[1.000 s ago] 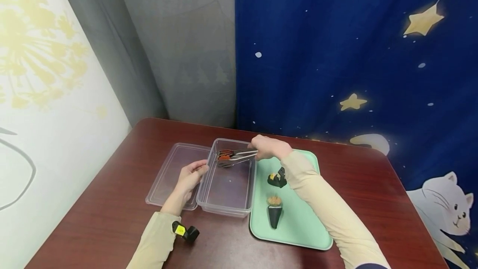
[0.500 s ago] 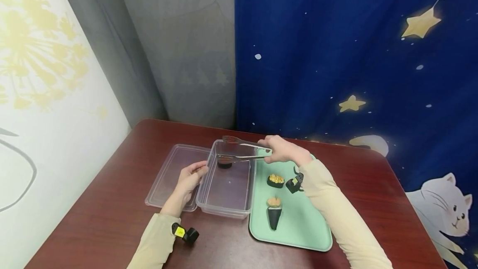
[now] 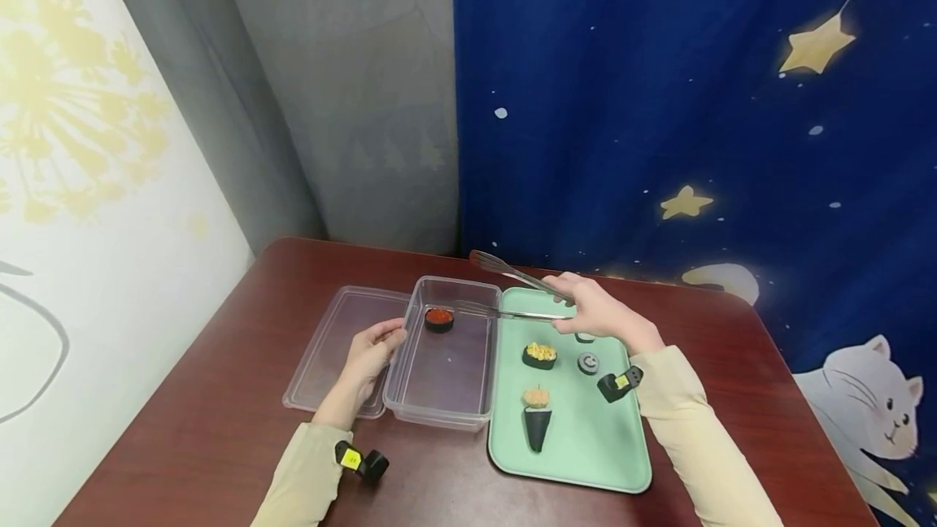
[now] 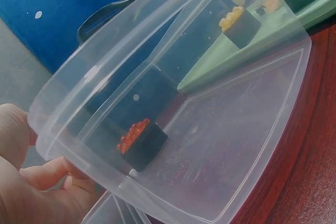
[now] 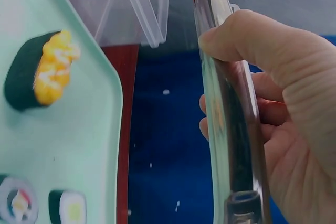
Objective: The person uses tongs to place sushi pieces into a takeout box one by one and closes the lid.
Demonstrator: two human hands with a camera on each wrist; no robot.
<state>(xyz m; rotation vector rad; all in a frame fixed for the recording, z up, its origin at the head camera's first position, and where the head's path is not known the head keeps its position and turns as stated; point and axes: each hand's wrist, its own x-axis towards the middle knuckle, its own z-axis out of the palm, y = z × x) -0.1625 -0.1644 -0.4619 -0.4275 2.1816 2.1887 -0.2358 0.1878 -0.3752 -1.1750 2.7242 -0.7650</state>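
Observation:
My left hand (image 3: 369, 352) pinches the left rim of a clear plastic container (image 3: 439, 417). Inside it, near the back left corner, sits a roe sushi (image 3: 439, 319) with a black wrap and red topping; the left wrist view shows its roe beads (image 4: 134, 136). My right hand (image 3: 600, 311) holds metal tongs (image 3: 523, 276) above the back of the green tray (image 3: 571, 466). The tongs' arms are spread, with nothing between their tips, which reach left over the container's far right side. A corn-topped sushi (image 3: 539, 355) lies on the tray below.
A clear lid (image 3: 329, 364) lies flat left of the container. Also on the tray are a black cone hand roll (image 3: 538, 428), a round roll slice (image 3: 588, 363) and a small white-centred roll (image 5: 68, 207). Curtains hang behind the table (image 3: 198, 405).
The tongs have spread and released the roe sushi, which now sits in the container. My right hand has moved right with the tongs, uncovering tray pieces. The left hand keeps its place.

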